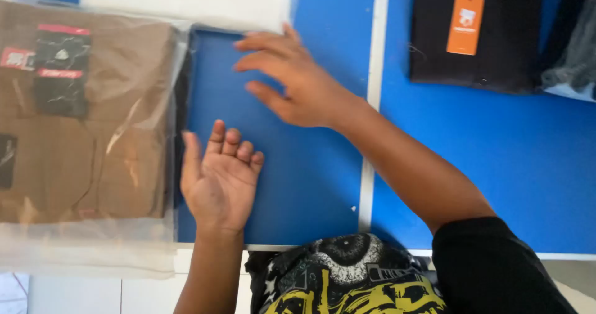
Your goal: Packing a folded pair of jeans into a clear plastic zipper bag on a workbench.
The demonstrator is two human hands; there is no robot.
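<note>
Apparently steadying it, the left hand (218, 180), open-palmed, touched the edge of the bagged brown garment (87, 115) on the blue table (496, 152); the right hand (292, 78) hovered open, holding nothing.

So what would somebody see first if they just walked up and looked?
Probably the two bare hands over the bright blue table: the left hand palm-up beside a brown folded garment in a clear plastic bag at the left, the right hand spread flat in the middle. A black garment with an orange tag lies top right.
</note>
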